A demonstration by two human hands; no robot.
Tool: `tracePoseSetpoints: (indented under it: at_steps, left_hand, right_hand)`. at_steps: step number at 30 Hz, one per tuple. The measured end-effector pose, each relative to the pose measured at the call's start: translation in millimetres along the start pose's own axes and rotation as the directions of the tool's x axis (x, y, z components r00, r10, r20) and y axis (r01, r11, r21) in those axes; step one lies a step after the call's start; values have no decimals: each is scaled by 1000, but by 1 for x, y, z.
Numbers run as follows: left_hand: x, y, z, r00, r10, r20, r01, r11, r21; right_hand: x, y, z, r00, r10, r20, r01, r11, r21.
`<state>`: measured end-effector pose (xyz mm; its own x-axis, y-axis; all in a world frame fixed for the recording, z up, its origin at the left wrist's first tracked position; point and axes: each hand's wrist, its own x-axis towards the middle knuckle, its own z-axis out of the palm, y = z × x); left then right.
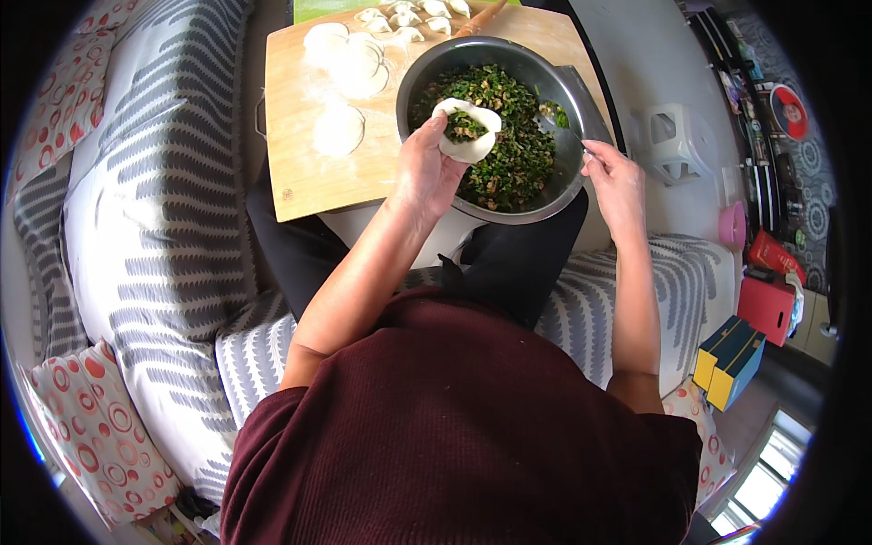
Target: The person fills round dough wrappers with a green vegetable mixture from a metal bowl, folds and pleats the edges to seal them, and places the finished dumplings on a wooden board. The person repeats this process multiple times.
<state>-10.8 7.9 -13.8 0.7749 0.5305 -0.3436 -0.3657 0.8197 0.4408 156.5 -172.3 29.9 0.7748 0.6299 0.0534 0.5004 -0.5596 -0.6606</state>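
My left hand (423,171) holds a round white dumpling wrapper (465,152) over the near left side of a large metal bowl (569,156). A small heap of green filling (464,128) lies in the middle of the wrapper, whose edges curl up slightly. Chopped green filling with brown bits (513,173) covers much of the bowl's bottom. At the bowl's right rim, my right hand (619,186) pinches the thin handle of a spoon (548,111). A little filling clings to the spoon's far end, inside the bowl.
A wooden board (300,177) carries a single wrapper (339,130), a floury pile of wrappers (357,71) and several shaped dumplings (406,16). The bowl overlaps the board's right part. A white plastic stool (674,141) stands to the right; a striped covered sofa (163,227) lies left.
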Motion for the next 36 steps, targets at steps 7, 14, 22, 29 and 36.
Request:
tracePoseSetpoints:
  at_steps: [7,14,22,29,36]
  left_hand:
    - [0,1,0,1000,-8,-28,9,1000,30]
    - [-1,1,-2,1000,5,-1,-5,1000,20]
    - [0,1,-4,1000,-7,-6,7,1000,30]
    - [2,-3,-7,1000,4,-11,-4,1000,6]
    - [1,0,-5,1000,0,-22,0,1000,23]
  right_hand:
    - [19,8,4,993,-23,116,77,871,-485]
    - [32,13,20,990,-1,144,76,851,-520]
    - [41,30,4,842,280,461,-395,903,172]
    - [30,25,-10,811,274,518,-509,766,393]
    - [37,30,5,873,294,389,-432,836,339]
